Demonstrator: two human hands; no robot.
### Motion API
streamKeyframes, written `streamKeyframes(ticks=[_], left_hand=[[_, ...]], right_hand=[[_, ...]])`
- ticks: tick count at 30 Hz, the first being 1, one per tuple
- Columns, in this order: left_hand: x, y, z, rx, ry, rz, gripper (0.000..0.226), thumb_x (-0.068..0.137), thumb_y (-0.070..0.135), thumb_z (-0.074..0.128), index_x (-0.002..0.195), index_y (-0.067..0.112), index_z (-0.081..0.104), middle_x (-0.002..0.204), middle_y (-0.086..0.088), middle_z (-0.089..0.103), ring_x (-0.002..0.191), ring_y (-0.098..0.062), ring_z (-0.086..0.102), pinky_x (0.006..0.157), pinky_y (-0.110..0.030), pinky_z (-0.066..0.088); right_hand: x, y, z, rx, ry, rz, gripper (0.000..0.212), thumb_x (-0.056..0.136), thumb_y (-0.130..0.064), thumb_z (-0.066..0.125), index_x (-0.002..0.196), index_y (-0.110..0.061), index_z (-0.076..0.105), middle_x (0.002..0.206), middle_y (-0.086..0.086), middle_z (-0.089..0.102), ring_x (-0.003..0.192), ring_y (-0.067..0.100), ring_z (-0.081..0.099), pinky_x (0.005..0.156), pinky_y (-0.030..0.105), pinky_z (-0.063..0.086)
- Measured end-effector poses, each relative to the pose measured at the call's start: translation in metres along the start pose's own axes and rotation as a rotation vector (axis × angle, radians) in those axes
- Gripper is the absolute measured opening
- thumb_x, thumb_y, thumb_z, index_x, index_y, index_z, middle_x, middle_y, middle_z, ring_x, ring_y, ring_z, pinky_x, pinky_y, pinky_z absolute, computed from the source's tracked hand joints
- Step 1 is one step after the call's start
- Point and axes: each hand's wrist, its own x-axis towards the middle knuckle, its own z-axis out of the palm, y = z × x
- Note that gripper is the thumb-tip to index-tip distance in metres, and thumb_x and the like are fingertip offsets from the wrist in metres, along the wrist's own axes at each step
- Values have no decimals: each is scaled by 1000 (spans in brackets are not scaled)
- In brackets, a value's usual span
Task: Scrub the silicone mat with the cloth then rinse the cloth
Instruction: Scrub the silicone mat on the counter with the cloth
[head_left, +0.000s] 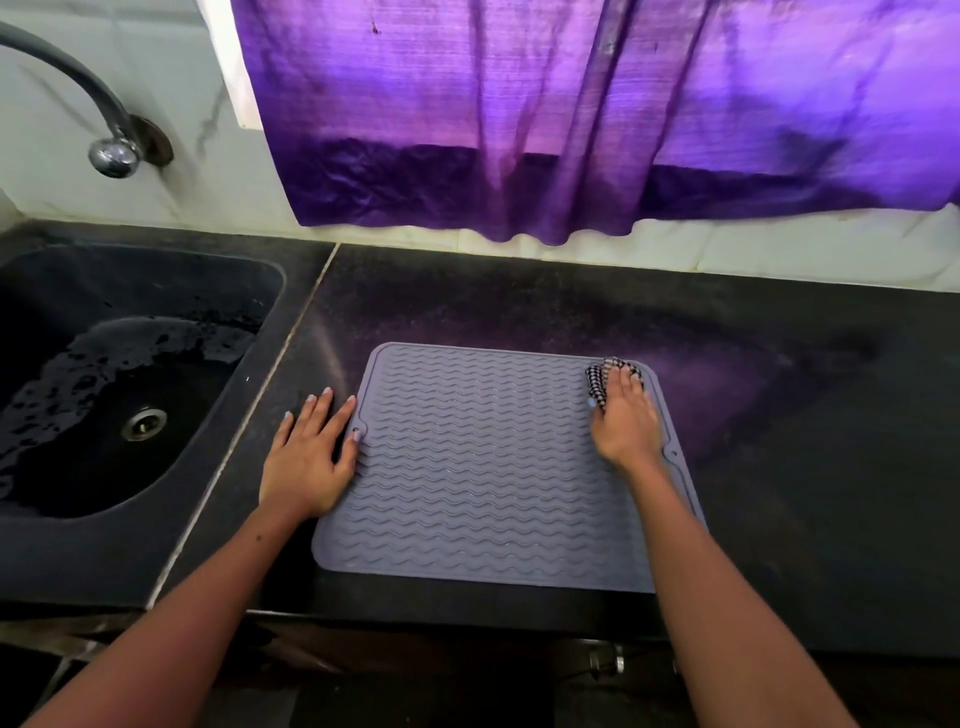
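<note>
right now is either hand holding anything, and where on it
The right hand presses a bunched checked cloth onto the mat's far right corner, fingers over its top. The left hand holds nothing; it lies flat at the mat's left edge.

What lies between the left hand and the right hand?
Only bare mat, seen in the head view. The left hand rests at its left edge; the right hand presses the cloth near its far right corner.
</note>
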Motion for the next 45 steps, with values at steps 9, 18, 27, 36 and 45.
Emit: streamKeyframes(ticks=[9, 18, 27, 36, 45], left_hand=[[-1, 2, -3, -8, -8, -11, 78, 80, 60, 2, 147, 27, 27, 157, -2, 18, 146, -17, 9, 118, -36, 3], [-1, -3, -1, -49, -20, 4, 80, 79, 59, 3, 146, 25, 29, 157, -5, 17, 146, -19, 9, 118, -40, 3], [0, -3, -1, -46, -41, 13, 69, 85, 51, 12, 147, 24, 26, 157, -6, 14, 146, -20, 8, 118, -40, 1], [0, -2, -5, -56, -67, 25, 68, 86, 48, 13, 147, 22, 26, 157, -7, 14, 146, -21, 6, 118, -41, 0], [-2, -1, -6, -55, -60, 31, 67, 87, 49, 12, 147, 22, 25, 158, -7, 13, 146, -21, 5, 117, -41, -1]], right_hand=[[16, -2, -33, 749, -34, 141, 45, 93, -6, 51, 137, -4, 44, 145, 8, 42, 133, 17, 39, 109, 19, 24], [-75, -2, -12, 145, 245, 127, 57, 90, -6, 45, 144, -5, 29, 150, 17, 32, 137, 31, 32, 115, 41, 24], [-65, 18, -14, 111, -34, 73, 60, 94, -11, 44, 148, -7, 19, 157, 10, 15, 146, 20, 13, 118, 28, 10], [-59, -17, -62, 1106, 317, 576, 41, 95, -8, 46, 135, -12, 49, 130, 4, 56, 115, 21, 55, 101, 32, 44], [-103, -56, 15, 21, -8, 104, 67, 96, -22, 40, 150, -8, 5, 159, 7, 1, 147, 18, 0, 119, 31, 0]])
